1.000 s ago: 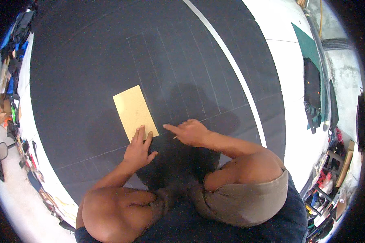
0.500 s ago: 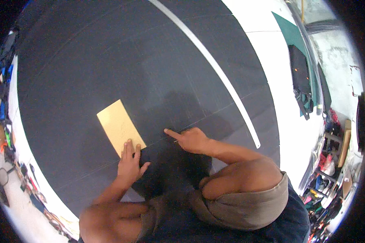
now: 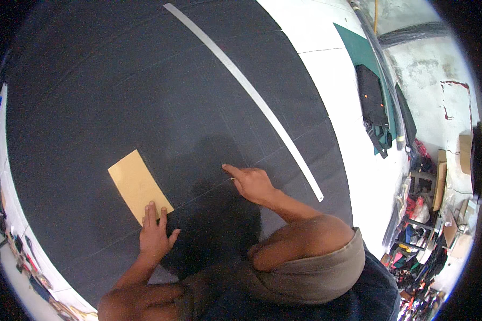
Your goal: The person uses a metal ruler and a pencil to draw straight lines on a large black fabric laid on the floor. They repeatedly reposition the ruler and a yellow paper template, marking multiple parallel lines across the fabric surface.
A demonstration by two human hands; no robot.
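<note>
I find the yellow rectangular card (image 3: 139,184) lying flat and askew on the black fabric (image 3: 91,101), left of the right hand (image 3: 254,185), its near right corner at a faint drawn line. I judge it light, thin and fairly stiff, not fragile, though its corners could crease and it may skid if pushed sideways. I would press it from above or lift it by its long edges.

The left hand (image 3: 156,239) lies palm down, fingers slightly spread on the card's near end, thumb out to the side; it presses, without pinching. The right hand extends its index finger over the fabric, the others curled. A pale sliver (image 3: 233,178) shows beneath it; at this resolution I cannot tell whether the hand pinches it.
</note>
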